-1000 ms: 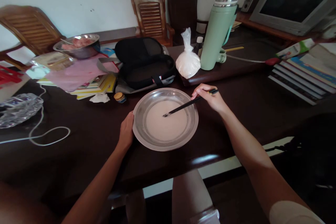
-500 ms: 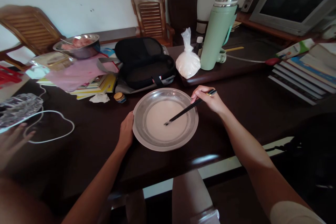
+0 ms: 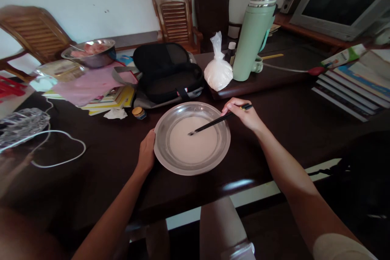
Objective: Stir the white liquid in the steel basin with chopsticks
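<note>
A round metal bowl [image 3: 162, 152] with a wide rim stands on the dark table, and a pale, milky liquid [image 3: 195, 148] covers its bottom. My left hand [image 3: 147, 151] grips the bowl's left rim, fingers mostly hidden against its side. Black chopsticks [image 3: 215, 121] are held in my right hand [image 3: 239, 111] over the right rim. They slant down to the left, their tips in the liquid near its middle. Behind the bowl sits a knotted plastic bag of white powder [image 3: 218, 74].
A green thermos [image 3: 253, 42] rises beside the bag. An open black case [image 3: 170, 75] lies behind the bowl, with a metal basin of pink meat [image 3: 91, 57] farther left. Stacked books [image 3: 350, 93] lie right, a white cable [image 3: 83, 146] left. Another person's blurred hand [image 3: 18, 170] is at far left.
The chopstick tips have shifted slightly up and left in the liquid. At far left the other person's hand has moved and blurred. My left hand and the bowl stay put.
</note>
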Tool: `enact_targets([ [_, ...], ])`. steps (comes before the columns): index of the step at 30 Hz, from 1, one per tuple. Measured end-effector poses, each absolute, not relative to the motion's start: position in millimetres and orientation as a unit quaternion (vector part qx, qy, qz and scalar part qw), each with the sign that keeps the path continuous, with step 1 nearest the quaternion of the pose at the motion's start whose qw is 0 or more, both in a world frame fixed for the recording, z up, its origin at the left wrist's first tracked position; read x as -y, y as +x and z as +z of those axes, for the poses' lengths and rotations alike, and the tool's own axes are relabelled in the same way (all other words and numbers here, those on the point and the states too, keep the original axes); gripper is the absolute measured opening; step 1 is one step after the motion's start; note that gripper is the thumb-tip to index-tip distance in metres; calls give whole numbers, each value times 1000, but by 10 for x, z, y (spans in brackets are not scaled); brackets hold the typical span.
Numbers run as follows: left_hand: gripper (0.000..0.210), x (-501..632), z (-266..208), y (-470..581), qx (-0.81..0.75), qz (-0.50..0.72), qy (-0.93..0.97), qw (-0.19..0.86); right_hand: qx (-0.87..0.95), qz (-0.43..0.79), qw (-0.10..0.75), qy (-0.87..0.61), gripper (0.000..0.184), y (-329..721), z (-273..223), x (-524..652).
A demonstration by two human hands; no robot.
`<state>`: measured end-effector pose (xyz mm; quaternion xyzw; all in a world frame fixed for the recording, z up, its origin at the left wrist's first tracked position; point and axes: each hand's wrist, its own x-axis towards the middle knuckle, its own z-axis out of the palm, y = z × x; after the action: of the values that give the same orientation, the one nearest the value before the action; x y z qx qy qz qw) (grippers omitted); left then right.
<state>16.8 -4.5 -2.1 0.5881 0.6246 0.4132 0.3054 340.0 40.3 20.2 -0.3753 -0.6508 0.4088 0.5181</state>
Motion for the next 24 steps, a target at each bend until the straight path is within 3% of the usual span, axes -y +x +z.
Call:
enact_targets([
  [7,55,48,-10,181,-631,418,578,304,655,428,501,-372,33,3408,198,-404],
  [12,54,49,-13,174,-632,412,584,301,629,419,541,-369,31,3431,194,-413],
  [17,54,48,-16,169,-633,415,578,306,655,430,498,-371,33,3411,200,-405],
  [24,53,50,-20,167,-629,421,575,311,625,422,532,-385,35,3431,194,-417],
])
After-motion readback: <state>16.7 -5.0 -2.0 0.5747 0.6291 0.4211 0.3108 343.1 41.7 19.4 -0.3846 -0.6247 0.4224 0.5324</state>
